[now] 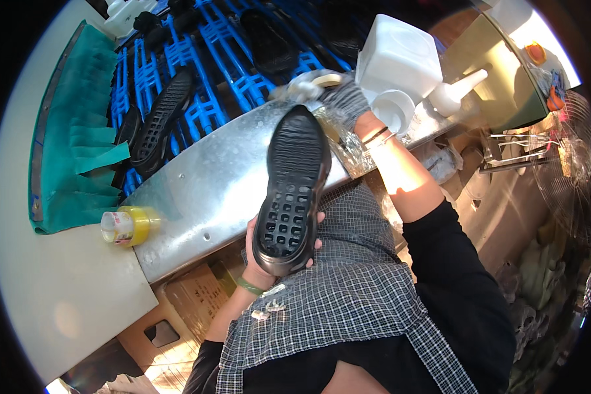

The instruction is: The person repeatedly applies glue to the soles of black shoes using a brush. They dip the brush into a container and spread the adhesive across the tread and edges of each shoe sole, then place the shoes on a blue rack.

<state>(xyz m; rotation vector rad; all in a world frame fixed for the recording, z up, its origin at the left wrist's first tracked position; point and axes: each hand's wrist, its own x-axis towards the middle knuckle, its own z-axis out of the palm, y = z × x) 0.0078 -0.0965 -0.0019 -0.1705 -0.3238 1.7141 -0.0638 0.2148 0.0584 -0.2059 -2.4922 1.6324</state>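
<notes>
A black shoe sole (295, 182), with a ribbed forefoot and a grid of square hollows towards the heel, is held up over my apron. My left hand (261, 261) grips its heel end from beneath, fingertips showing along the right edge. Beyond the toe, my right hand (344, 101) wears a grey knitted glove. In it is a pale-handled tool (326, 80), perhaps a brush; motion blur hides its working end. Close by the glove stands an open white plastic cup (393, 111).
A blue slatted conveyor (192, 54) carries other black soles (162, 118) behind the metal ledge (202, 197). Green strip curtain (79, 133) hangs at left, near a yellow tape roll (139, 225). At right are a white jug (401, 54), a nozzle bottle (453, 93) and a wire-guarded fan (566, 157).
</notes>
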